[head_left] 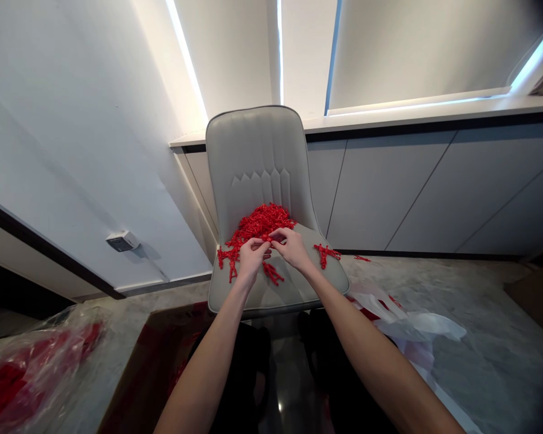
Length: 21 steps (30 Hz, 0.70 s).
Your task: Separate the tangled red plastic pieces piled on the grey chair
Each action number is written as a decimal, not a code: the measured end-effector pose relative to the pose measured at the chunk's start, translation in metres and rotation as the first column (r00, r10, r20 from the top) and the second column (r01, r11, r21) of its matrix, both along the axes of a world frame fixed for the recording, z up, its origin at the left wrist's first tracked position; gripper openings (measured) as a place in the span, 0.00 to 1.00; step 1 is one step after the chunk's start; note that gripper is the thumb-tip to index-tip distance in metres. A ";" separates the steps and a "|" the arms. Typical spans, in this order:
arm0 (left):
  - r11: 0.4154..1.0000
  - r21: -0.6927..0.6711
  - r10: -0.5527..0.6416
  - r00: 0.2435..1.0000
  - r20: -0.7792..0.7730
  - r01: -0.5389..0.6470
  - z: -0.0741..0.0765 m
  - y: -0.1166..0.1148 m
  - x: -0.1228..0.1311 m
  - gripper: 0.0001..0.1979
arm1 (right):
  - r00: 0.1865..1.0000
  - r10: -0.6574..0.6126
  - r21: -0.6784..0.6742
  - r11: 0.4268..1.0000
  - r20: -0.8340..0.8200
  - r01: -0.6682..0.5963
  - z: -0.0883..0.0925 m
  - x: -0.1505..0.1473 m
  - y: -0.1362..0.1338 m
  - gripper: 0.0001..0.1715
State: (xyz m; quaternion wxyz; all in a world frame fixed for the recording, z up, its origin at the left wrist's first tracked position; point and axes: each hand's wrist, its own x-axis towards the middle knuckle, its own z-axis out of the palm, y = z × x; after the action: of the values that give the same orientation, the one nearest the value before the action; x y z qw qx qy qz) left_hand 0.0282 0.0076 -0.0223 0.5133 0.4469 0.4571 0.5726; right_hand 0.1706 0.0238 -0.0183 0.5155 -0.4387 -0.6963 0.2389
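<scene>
A grey padded chair [257, 150] faces me with a heap of small red knotted pieces [265, 218] on its seat. Over the front of the heap, my left hand [253, 256] and my right hand [289, 246] meet, fingertips pinched on a small red piece [266, 238] between them. More red pieces hang below the hands, and a loose red bundle [272, 273] lies on the seat under them. Another red cluster [326, 255] rests at the seat's right edge. Several red pieces [228, 258] lie at its left edge.
Clear plastic bags with red contents [40, 367] lie on the floor at left. A brown box [149, 355] stands below the chair's left side. White plastic bags [416, 328] are on the floor at right. Low cabinets [389, 187] run behind the chair.
</scene>
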 end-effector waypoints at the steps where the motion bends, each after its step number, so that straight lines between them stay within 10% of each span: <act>1: 1.000 0.014 -0.001 1.000 -0.010 0.001 0.000 0.000 0.000 0.18 | 1.000 -0.001 0.003 1.000 0.006 0.001 0.000 0.000 0.000 0.09; 21: 1.000 0.016 -0.010 0.999 -0.044 0.011 0.005 -0.002 -0.001 0.13 | 0.969 0.076 0.139 0.984 0.235 -0.111 0.004 0.009 0.001 0.12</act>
State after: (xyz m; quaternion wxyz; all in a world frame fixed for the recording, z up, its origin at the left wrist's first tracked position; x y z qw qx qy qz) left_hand 0.0276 0.0058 -0.0175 0.5026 0.4658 0.4611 0.5637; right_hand 0.1801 0.0247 -0.0139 0.4517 -0.3893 -0.7872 0.1574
